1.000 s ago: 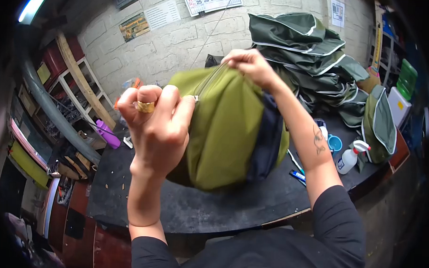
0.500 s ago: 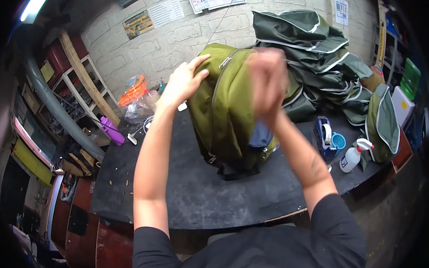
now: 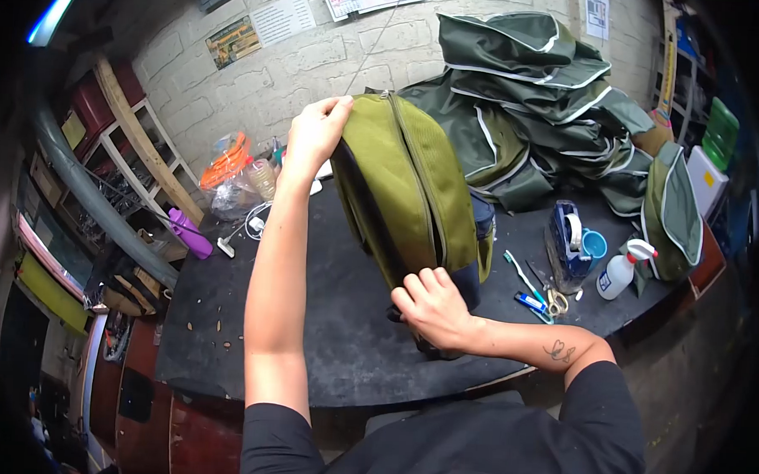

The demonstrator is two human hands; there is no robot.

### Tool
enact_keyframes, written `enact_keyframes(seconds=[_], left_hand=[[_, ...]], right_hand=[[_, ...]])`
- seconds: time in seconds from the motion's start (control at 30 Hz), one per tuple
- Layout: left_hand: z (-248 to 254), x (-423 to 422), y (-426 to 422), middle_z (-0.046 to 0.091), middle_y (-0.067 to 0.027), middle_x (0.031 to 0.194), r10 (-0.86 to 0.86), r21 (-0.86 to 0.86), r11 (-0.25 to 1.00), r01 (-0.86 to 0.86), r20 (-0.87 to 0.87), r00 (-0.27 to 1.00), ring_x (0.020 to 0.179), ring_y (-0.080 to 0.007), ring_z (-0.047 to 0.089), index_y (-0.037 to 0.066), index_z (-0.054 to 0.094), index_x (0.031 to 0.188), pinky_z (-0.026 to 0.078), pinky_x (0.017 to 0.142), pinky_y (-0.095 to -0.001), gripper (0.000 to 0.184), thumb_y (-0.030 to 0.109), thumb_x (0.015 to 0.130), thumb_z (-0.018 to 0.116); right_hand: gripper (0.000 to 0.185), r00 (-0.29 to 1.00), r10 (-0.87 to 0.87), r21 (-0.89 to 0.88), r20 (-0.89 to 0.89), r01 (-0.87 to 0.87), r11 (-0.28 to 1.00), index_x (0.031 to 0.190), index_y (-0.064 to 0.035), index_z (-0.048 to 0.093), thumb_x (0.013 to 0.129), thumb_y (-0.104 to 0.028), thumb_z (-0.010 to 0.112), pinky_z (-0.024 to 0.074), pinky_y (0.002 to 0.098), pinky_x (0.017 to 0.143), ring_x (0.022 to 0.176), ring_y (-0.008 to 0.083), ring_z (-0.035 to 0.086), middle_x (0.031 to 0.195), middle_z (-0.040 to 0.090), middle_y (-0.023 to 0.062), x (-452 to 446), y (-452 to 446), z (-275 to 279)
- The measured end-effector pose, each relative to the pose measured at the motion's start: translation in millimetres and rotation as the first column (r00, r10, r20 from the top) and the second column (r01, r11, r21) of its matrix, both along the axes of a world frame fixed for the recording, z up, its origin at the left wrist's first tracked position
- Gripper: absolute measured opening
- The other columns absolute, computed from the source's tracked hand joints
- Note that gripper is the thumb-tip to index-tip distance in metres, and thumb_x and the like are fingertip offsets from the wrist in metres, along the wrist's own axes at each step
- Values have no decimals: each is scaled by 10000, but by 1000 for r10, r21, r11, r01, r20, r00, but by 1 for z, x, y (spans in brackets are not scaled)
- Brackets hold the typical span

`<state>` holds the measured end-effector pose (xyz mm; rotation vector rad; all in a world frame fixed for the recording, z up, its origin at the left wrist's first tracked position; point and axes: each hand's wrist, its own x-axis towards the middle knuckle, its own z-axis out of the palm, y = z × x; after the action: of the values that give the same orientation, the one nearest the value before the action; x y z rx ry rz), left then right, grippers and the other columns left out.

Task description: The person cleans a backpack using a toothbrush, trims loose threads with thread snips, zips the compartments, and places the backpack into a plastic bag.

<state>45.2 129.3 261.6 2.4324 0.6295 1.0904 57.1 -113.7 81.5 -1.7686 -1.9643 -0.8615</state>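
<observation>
An olive green backpack [image 3: 406, 179] with dark blue sides stands on the black table [image 3: 251, 333]. A long zipper runs down its face, and the lower part of that seam is parted. My left hand [image 3: 318, 134] grips the bag's upper left edge, fingers pressed together. Near the bottom of the zipper, my right hand [image 3: 431, 306] is closed against the bag with its fingers curled. What lies inside the right fingers is hidden.
Green fabric pieces with white edging [image 3: 551, 101] are piled behind at the right. Nearer are a tape dispenser [image 3: 568, 244], blue cup [image 3: 594, 244], spray bottle [image 3: 619, 275], scissors [image 3: 555, 303] and toothbrush [image 3: 524, 277]. A purple bottle [image 3: 189, 233] stands at the left.
The backpack has turned and settled on the table. My right hand has moved from its top down to the lower zipper, where a gap shows. My left hand has closed on the upper edge.
</observation>
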Motion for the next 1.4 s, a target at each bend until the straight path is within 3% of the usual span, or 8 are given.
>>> enact_keyframes(seconds=[0.2,0.43,0.57,0.73,0.83,1.13,1.23,1.4], left_hand=[[-6,-3,-16,664,-175,1053,-107,-163,979,120,86,991,1003,-308,622,73,619,1195,454,889,-332,478,432,890,537],[-118,-23,-109,513,-125,1005,-283,352,936,11,735,617,792,-189,522,3,551,1061,452,736,-306,189,-14,873,537],[-207,-48,-160,519,-132,878,-60,-62,993,100,467,882,733,-242,524,-15,506,919,455,672,-348,169,-10,798,623],[-223,-55,-142,533,-145,834,132,68,984,-163,328,935,755,-296,508,8,538,907,402,788,-401,201,103,796,675],[-231,-63,-101,551,-128,926,53,-287,953,-96,-157,986,847,-288,509,36,536,963,391,806,-401,259,162,794,686],[-273,-69,-114,569,-60,789,204,284,933,-220,85,975,705,-238,526,54,571,992,434,684,-349,284,180,785,717],[-270,-70,-118,523,-4,700,70,-553,828,90,262,963,642,-141,492,17,588,941,427,594,-279,205,85,789,708],[-294,-70,-95,470,23,718,-62,-662,732,161,170,983,677,-65,432,0,561,935,398,594,-222,205,13,782,697]], right_hand=[[269,980,-101,138,-174,125,982,839,-84,536,623,-163,676,376,362,690,731,245,462,778,451,82,19,-30,-4],[261,970,54,325,-238,28,945,869,-69,555,654,-126,690,383,374,691,726,259,498,759,483,74,61,-4,-24],[217,970,63,405,-234,39,914,857,-70,574,683,-130,690,384,370,690,714,252,507,744,493,60,77,16,-18],[147,957,146,462,-250,-15,887,784,-75,582,701,-134,688,378,368,684,713,249,498,743,495,56,74,27,0],[132,967,140,440,-212,-33,897,753,-78,574,709,-133,685,373,372,678,714,249,489,742,493,54,62,25,16],[125,944,197,475,-263,-51,878,715,-74,582,692,-67,705,361,368,628,684,253,480,717,503,59,52,31,39],[124,923,228,446,-310,-71,892,718,-77,585,696,-73,707,362,368,627,677,251,477,719,506,62,48,32,27],[137,928,215,413,-305,-74,908,715,-79,578,685,-89,711,363,377,645,692,259,471,731,499,70,40,30,20]])
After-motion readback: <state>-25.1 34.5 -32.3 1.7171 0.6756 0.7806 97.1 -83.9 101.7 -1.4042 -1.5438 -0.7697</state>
